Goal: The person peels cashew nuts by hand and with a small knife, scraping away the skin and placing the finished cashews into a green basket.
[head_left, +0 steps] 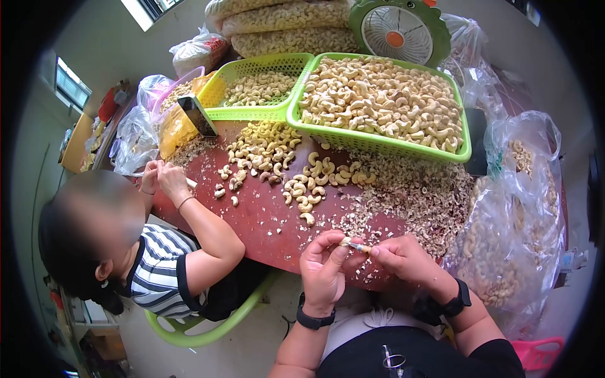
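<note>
Close to the table's near edge, my left hand pinches a single cashew between thumb and fingers. My right hand grips a small knife with a light-coloured handle, its short blade touching or right beside the nut. Just beyond my hands lie loose cashews on the red table. Shreds of cashew skin cover the tabletop to the right of them. A green basket heaped with cashews stands behind.
Left of me a person works with both hands over the table. Farther back are a second basket, a propped phone, a fan and stacked bags of cashews. A clear plastic bag bulges at the right.
</note>
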Available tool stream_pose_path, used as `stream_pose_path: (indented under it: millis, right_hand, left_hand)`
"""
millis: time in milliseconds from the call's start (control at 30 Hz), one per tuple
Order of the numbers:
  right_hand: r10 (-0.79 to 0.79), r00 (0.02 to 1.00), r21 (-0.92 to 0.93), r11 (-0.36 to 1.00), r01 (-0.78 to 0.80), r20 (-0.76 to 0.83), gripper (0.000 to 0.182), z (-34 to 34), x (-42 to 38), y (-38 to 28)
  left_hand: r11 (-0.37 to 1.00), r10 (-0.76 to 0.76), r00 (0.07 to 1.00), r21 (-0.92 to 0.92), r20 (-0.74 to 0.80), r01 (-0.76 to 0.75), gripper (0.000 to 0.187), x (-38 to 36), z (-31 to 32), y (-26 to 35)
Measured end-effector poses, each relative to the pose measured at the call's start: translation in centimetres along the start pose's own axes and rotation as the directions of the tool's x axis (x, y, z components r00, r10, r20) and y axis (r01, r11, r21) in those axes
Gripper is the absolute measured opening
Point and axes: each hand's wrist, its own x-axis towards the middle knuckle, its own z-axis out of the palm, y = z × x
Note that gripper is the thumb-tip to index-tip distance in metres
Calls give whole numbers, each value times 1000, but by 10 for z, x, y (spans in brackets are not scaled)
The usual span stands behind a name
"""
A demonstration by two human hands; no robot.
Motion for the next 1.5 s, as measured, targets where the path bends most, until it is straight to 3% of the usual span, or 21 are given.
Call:
stream_pose_path:
  millis: [300,367,567,900,1033,1133,1167,1200,1267,1333,1367,1433,1500]
  right_hand:
    - [2,1000,30,1000,-1,-27,34,0,3,11]
    - [-10,999,38,999,11,-30,35,0,2,11]
    - [-24,998,-29,999,22,-57,38,3,1,8]
    - [-60,994,-33,998,57,-88,35,0,0,10]
    - [-6,995,-4,1000,6,-96,35,-3,0,4]
    - [23,993,-10,1000,-24,-116,36,-12,-1,3]
    - [48,990,-29,998,-52,-133,36,-16,-2,6]
    - [-45,985,-84,996,31,-167,37,-20,0,15]
    - [-62,977,-47,997,53,-202,38,-24,-3,15]
    - [-59,973,-22,998,56,-224,39,-29,-5,10]
    - [-71,972,-17,998,68,-225,39,-30,-5,9]
    - [-57,973,-23,998,53,-222,39,-30,-5,9]
    - [-33,981,13,999,36,-189,38,-28,-8,7]
  left_hand:
    - [977,-93,996,-189,13,94,16,-6,-1,-2]
    - [935,-141,990,-329,-7,130,16,-5,-7,-8]
    - [926,-232,971,-318,-54,203,17,-5,5,0]
    - [918,-204,979,-349,-15,186,14,-11,8,-5]
    - [964,-67,997,-260,-46,53,12,-16,18,-6]
    - [979,205,967,14,-149,-206,19,-21,37,5]
    - [977,213,968,19,-131,-212,19,-23,46,13]
    - [928,368,926,84,-80,-362,21,-27,55,21]
    - [733,651,756,197,75,-651,21,-32,69,32]
    - [465,826,501,188,258,-865,21,-31,89,48]
    - [335,876,367,153,313,-930,20,-28,98,56]
    - [-7,828,174,320,533,-947,27,4,108,95]
    - [252,895,411,566,172,-785,35,68,112,113]
